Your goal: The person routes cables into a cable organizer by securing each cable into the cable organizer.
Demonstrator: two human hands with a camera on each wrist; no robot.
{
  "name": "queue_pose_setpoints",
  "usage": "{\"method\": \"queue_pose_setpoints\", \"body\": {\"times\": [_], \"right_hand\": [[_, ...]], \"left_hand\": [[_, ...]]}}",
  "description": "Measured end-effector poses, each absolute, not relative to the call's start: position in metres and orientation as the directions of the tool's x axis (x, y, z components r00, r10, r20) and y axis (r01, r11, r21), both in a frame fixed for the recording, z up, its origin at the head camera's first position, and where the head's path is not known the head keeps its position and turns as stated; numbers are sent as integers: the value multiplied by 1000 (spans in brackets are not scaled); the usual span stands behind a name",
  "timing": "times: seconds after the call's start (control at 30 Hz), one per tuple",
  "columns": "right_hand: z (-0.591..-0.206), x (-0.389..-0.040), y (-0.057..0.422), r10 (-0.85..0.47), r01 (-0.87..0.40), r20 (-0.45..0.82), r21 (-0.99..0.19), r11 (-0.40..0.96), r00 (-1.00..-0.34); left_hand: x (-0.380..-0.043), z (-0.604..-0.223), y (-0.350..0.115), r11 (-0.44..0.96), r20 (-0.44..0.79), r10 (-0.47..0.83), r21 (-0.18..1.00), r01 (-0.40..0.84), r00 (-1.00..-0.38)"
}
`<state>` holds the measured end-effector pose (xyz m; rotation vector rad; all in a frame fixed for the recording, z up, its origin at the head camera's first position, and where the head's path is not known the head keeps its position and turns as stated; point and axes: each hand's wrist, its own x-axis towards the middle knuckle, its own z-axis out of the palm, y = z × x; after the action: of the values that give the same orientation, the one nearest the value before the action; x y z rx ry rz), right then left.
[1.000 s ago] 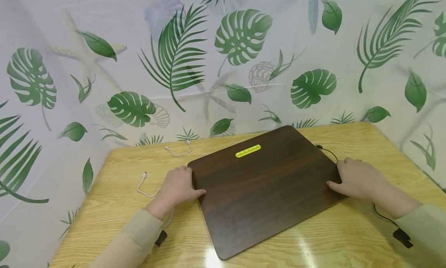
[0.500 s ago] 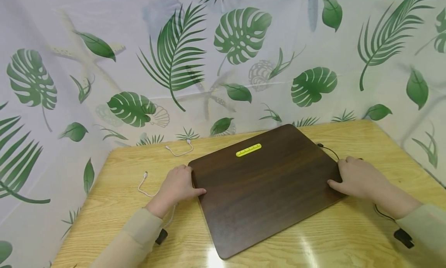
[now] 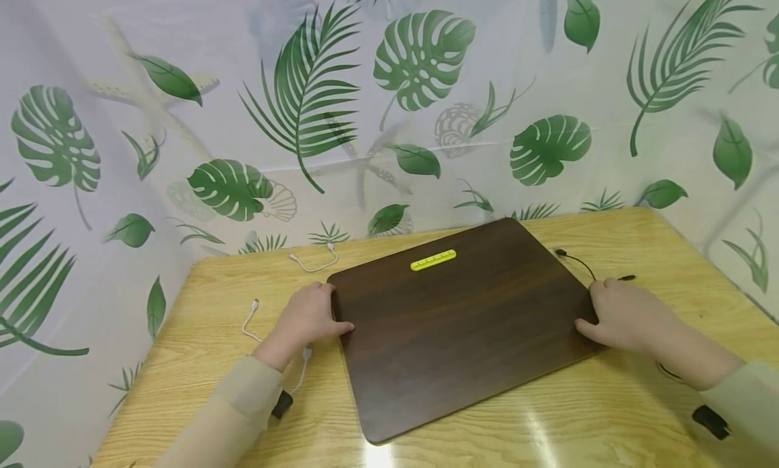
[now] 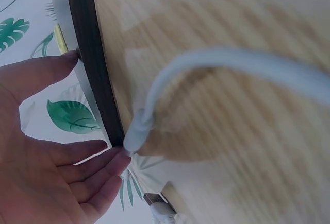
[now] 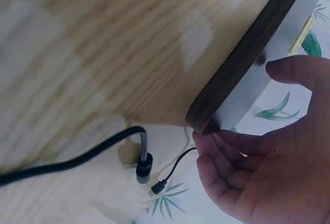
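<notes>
A dark brown wooden board [image 3: 462, 333] lies at a slant on the table, with a slim yellow slotted strip [image 3: 433, 260] near its far edge. At its left edge my left hand [image 3: 310, 316] grips the board, thumb on the top face and fingers at the rim; the left wrist view shows this hand [image 4: 67, 167] around the far corner. My right hand [image 3: 629, 319] holds the opposite edge the same way, and in the right wrist view its thumb [image 5: 291, 72] reaches over the top while the other fingers meet the corner.
White cables [image 3: 314, 270] lie at the back left and beside my left wrist, near a small black piece [image 3: 282, 405]. A black cable [image 3: 578, 260] runs under my right hand, and another black piece [image 3: 711, 422] sits by the right sleeve. A leaf-patterned cloth [image 3: 365, 116] hangs behind the wooden table [image 3: 201, 333].
The board has shifted slightly left and turned a little, its near left corner moving left and away. Both hands keep their hold. More of the black cable shows beyond the right hand.
</notes>
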<state>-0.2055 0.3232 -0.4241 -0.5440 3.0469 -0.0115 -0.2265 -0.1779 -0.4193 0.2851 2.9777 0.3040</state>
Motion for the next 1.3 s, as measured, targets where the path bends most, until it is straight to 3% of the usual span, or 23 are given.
{"method": "queue_pose_setpoints", "body": {"times": [0.53,1.3], "right_hand": [[-420,-189,318,-298,-290,-77,-103,952,-951],[-425,-173,315,-294,-282,-94,-124,951,-951]], "left_hand": [[-238,-416,-182,949,-126,218,260,180,-968],[-258,-416,-186,941,-154,239,280,190,-959]]}}
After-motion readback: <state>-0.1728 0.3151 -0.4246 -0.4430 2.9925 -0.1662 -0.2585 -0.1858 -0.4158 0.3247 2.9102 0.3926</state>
